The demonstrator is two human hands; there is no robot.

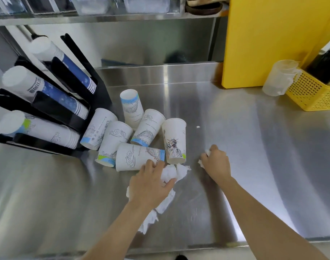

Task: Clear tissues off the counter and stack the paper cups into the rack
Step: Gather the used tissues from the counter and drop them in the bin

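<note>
Several white paper cups with line drawings lie and stand in a cluster on the steel counter, right of a black tilted cup rack holding three sleeves of stacked cups. My left hand presses on crumpled white tissues just below the cups, fingers curled around them; more tissue trails under my wrist. To the right, my right hand is closed on a small wad of tissue. A tiny tissue scrap lies further back.
A yellow board stands at the back right, with a clear plastic jug and a yellow perforated basket beside it. A steel shelf with clear containers runs overhead. The counter's front edge is near my arms.
</note>
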